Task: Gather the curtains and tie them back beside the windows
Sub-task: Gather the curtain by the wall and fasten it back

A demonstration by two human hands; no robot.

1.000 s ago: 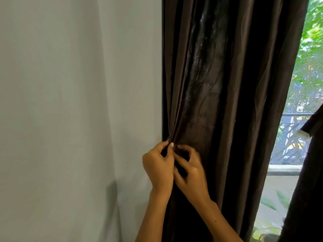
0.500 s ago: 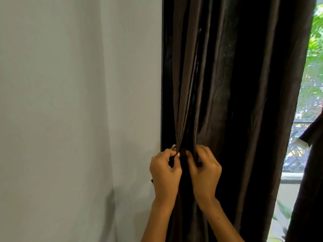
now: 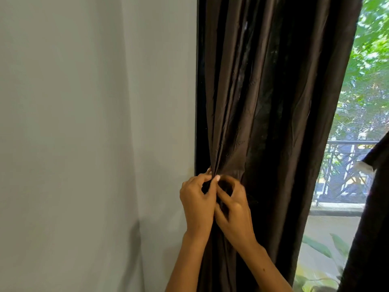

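Observation:
A dark brown curtain [image 3: 273,98] hangs gathered in folds at the window's left side, next to the wall. Its folds draw into a tight pinch at about waist height of the drape. My left hand [image 3: 196,204] grips the bunched fabric there, thumb and fingers curled round a dark strip. My right hand [image 3: 233,209] sits right beside it, touching it, fingers curled into the same bunch of cloth. What lies between the fingers is hidden, so whether a tie-back is there I cannot tell.
A plain grey wall [image 3: 94,133] fills the left half. The window [image 3: 362,127] shows trees and a balcony railing on the right. A second dark curtain [image 3: 376,218] hangs at the far right edge.
Both hands have shifted slightly left and closer together, and the folds now pull in toward the left hand's pinch. The view has swung a little to the right, showing more window.

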